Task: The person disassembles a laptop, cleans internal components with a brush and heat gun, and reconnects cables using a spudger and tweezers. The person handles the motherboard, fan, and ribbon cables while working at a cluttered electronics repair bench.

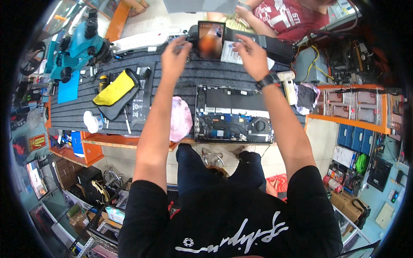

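Both my arms reach across the grey ribbed mat (116, 69) to its far side. My left hand (175, 56) is raised with its fingers apart, just left of a small upright screen in a dark frame (211, 31). On the other side of that screen, my right hand (253, 56) hovers over a white sheet or packet (232, 52), fingers spread. Neither hand shows anything held. Between my forearms lies an opened laptop base (234, 116), its battery, board and round fan exposed. A pink cloth (180, 118) sits beside it, partly behind my left forearm.
A yellow cloth (115, 88) lies on a dark case at left, near a loose battery (140, 107) and a white round container (91, 121). A teal microscope (79, 45) stands far left. Another person (288, 17) sits across the bench; wires and a metal box (312, 64) are right.
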A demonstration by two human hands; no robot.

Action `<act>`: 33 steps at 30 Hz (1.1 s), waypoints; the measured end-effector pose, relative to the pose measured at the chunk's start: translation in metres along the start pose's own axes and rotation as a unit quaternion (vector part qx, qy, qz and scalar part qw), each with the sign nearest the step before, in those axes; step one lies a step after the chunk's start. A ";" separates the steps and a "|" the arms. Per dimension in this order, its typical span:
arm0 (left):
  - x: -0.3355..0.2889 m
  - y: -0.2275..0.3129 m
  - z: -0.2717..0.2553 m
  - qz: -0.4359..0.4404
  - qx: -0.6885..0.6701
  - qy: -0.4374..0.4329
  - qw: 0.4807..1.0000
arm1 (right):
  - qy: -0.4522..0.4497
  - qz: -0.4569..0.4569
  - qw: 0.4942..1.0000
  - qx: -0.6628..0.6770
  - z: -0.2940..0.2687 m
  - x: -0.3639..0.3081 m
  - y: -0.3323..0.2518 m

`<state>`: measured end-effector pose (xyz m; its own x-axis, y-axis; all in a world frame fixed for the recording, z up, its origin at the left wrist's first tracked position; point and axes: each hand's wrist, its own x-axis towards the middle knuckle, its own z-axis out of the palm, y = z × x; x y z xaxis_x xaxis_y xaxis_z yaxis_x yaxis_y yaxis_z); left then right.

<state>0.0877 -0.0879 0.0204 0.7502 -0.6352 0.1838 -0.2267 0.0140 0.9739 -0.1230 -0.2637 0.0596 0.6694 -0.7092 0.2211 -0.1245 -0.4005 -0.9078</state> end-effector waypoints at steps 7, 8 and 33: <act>-0.248 0.087 -0.068 -0.303 -0.213 -0.346 0.862 | 0.051 0.020 0.998 0.025 -0.132 -0.150 -0.062; -0.278 0.072 -0.076 -0.380 -0.245 -0.432 0.780 | 0.072 0.016 0.997 -0.012 -0.145 -0.171 -0.055; -0.461 -0.264 0.084 -0.103 0.319 -0.614 0.714 | 0.214 -0.003 0.976 0.032 -0.125 -0.305 0.082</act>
<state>-0.2503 0.1359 -0.3324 -0.2143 -0.7764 -0.5927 -0.7214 -0.2833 0.6319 -0.4289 -0.1528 -0.0377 0.3014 -0.8899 0.3425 -0.0656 -0.3777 -0.9236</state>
